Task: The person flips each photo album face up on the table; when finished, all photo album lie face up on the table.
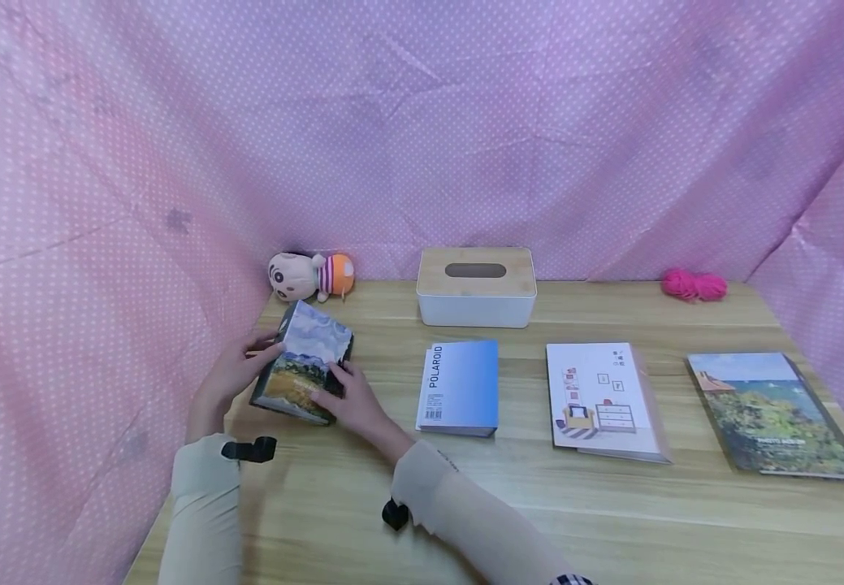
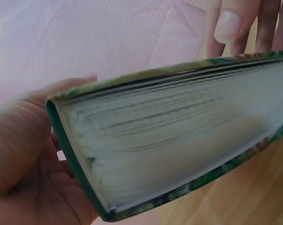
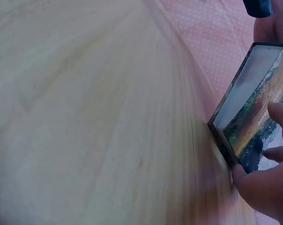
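A: ok so where's the book [image 1: 303,375] and who's got it?

B: Far left of the table [image 1: 524,520], in front of the doll [image 1: 296,278], and both hands are on it. Left hand [image 1: 235,370] grips the dark spine side, thumb over the front cover. Right hand [image 1: 354,404] has the opposite side, some fingertips on the painted cover, another at the edge.

A: so the hands are together or apart?

B: Apart, with the book between them, each clamped on its own side.

A: flat on the wood?

B: Nah, it's tilted. The left wrist view looks right at the page ends, and the covers look closed. Can't tell if a lower edge touches the table tho.

A: what else is lying around?

B: Going right, there's a blue album [image 1: 469,386] with POLAROID on it, then a white album [image 1: 597,382] with a furniture drawing, then a green album [image 1: 780,422] with a garden painting. They lie in a row, spaced apart. Tissue box [image 1: 476,310] sits behind the blue one, pink yarn [image 1: 694,285] is over by the back right, and dotted pink cloth [image 1: 575,146] hangs behind everything.
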Motion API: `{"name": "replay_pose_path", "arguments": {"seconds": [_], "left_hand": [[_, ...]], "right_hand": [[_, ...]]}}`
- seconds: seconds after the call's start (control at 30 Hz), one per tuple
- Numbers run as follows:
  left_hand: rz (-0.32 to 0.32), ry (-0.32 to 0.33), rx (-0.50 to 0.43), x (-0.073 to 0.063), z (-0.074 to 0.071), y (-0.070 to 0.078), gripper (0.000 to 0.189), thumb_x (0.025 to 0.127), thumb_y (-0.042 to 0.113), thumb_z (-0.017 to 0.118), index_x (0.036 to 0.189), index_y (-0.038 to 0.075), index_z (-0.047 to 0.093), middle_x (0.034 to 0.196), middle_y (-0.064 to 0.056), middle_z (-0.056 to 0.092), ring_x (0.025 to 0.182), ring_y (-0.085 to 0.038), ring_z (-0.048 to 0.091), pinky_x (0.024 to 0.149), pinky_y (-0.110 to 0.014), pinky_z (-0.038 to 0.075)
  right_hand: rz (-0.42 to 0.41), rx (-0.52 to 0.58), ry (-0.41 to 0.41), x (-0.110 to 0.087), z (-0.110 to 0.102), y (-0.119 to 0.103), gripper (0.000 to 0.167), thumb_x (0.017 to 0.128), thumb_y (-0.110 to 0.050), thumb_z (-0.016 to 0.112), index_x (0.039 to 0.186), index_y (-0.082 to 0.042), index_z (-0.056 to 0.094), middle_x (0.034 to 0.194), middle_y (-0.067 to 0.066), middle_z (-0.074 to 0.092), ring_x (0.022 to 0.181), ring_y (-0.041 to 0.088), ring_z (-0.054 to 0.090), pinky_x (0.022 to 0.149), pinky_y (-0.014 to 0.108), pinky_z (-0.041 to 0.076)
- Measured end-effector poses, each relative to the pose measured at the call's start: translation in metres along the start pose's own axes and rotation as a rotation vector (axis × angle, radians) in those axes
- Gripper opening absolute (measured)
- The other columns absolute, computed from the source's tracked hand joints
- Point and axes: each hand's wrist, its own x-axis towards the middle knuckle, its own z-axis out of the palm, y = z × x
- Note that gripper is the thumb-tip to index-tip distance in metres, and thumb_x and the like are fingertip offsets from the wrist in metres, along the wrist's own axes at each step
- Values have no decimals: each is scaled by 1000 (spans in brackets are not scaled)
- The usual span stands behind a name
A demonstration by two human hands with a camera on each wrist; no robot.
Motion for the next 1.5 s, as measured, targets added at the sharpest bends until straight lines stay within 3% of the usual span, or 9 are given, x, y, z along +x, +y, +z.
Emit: {"name": "replay_pose_path", "arguments": {"seconds": [0.2,0.4,0.5,0.67,0.83,1.07,1.37,1.5], "left_hand": [[-73,-6,-71,3,5,-22,70,98,49,43,149,3,29,147,-25,36,131,-39,40,106,-54,37],[-123,29,-79,5,9,-43,67,100,47,39,148,0,30,148,-23,34,130,-36,38,104,-52,38],[-126,44,-88,6,11,-49,66,100,47,38,148,2,32,149,-21,35,129,-33,39,103,-50,40],[-146,62,-99,8,14,-52,60,102,41,38,148,2,32,149,-23,36,130,-34,40,105,-50,38],[-155,69,-84,11,17,-55,54,103,31,40,146,-1,34,148,-25,35,135,-37,35,110,-51,32],[-192,63,-72,12,15,-58,54,104,31,38,147,-1,31,151,-25,32,138,-39,30,112,-54,28],[-210,68,-58,10,14,-58,56,104,33,34,149,0,26,153,-24,27,141,-40,25,113,-56,24],[-225,80,-55,11,14,-53,60,104,38,32,150,1,24,151,-26,30,137,-39,30,112,-55,27]], "right_hand": [[-3,-65,31,2,2,4,67,94,-35,60,151,-15,30,157,13,20,142,31,27,112,43,33],[17,-31,46,2,7,4,72,93,-13,62,152,-9,22,156,15,21,128,27,46,103,34,44],[16,-42,42,2,8,3,70,92,-9,61,152,-9,23,157,13,20,133,28,41,105,34,43],[-4,-133,28,1,8,1,64,94,-12,59,150,-7,27,158,12,18,143,27,27,111,36,35],[-36,-199,10,0,7,2,61,95,-12,56,149,-4,30,158,15,17,143,28,28,112,35,34],[-73,-299,9,-1,9,2,60,93,-14,58,146,-2,34,156,17,24,141,29,30,115,34,29],[-47,-270,10,-3,9,-2,62,92,-20,61,148,-10,35,157,12,25,141,29,31,114,36,30],[-63,-238,20,-3,2,-11,61,94,-20,59,148,-13,35,157,11,24,141,28,31,114,38,31]]}}
